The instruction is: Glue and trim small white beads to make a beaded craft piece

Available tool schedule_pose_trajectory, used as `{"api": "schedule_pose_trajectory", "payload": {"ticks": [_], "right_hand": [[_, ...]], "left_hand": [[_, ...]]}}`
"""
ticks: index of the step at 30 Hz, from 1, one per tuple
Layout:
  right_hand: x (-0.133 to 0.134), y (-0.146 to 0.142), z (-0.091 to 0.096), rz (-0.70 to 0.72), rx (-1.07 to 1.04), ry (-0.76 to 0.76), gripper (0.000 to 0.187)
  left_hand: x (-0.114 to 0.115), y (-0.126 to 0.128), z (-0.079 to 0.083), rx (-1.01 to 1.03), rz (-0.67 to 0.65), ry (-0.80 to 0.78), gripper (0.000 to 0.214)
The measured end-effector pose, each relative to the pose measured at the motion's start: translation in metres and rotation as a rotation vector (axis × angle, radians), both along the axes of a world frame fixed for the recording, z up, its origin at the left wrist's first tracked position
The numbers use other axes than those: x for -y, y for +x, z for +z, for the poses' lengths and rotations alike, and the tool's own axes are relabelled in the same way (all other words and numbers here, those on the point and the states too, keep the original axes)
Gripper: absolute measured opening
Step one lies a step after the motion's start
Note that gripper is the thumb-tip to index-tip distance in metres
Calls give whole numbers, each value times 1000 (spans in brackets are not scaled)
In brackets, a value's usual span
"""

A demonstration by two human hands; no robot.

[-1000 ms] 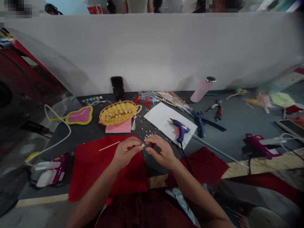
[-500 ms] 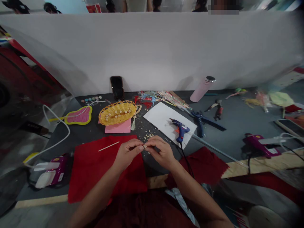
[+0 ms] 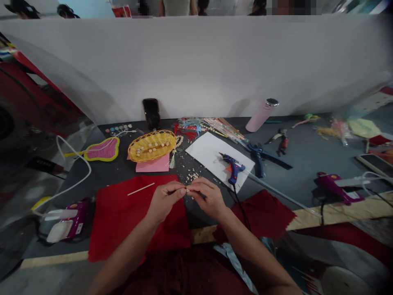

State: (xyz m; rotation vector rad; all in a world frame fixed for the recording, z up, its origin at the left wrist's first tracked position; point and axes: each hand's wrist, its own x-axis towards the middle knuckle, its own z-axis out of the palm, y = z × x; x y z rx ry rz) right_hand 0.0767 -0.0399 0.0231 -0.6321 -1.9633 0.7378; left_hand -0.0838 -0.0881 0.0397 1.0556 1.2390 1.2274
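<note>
- Hardly anything has moved since the earlier frames: both hands stay together at the same spot above the near edge of the bench (image 3: 307, 164), and only the fingertips have shifted a little.
- Left hand (image 3: 165, 199): fingers curled in, thumb and forefinger closed to a fine pinch on a pale bead (image 3: 187, 190).
- Right hand (image 3: 209, 198): likewise nearly closed, its fingertips meeting the left's on the same bead; whether a thread or wire is also held is too small to tell.
- The bead sits between the two hands, above the gap between the red felt sheet (image 3: 123, 217) and the darker red cloth (image 3: 267, 213).
- Loose beads (image 3: 193, 176) lie scattered just beyond the fingers. A thin stick (image 3: 141, 189) rests on the felt, and a yellow basket (image 3: 152, 145) with more beads stands farther back on pink paper (image 3: 153, 165).
- A blue glue gun (image 3: 233, 168) lies on a white sheet (image 3: 208, 153), and its cord (image 3: 238, 203) runs close past the right wrist.
- Risk, as I judge it: the grip is on a very small, smooth piece, so a slight slackening could drop it among the loose beads or off the bench edge into the dark lap.
- A sweep of the right forearm could snag the cord and drag the gun's nozzle toward the cloth or the fingers.
</note>
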Motion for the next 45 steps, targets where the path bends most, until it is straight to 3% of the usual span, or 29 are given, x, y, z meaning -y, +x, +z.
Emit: {"api": "schedule_pose_trajectory", "payload": {"ticks": [14, 25, 32, 36, 40, 45], "right_hand": [[1, -1, 4, 43, 12, -28, 22], [1, -3, -5, -3, 30, 9, 21], [-6, 5, 0, -102, -43, -114, 30], [-6, -2, 6, -14, 5, -175, 36], [-3, -7, -4, 34, 141, -261, 15], [10, 2, -9, 8, 211, -318, 14]], "left_hand": [[-2, -6, -5, 231, -49, -154, 17], [-2, 0, -6, 328, -10, -154, 15], [-9, -9, 1, 335, 38, -163, 17], [-12, -11, -4, 243, 4, -142, 16], [-14, -13, -8, 197, 12, -140, 14], [-25, -28, -11, 447, 148, -113, 11]]}}
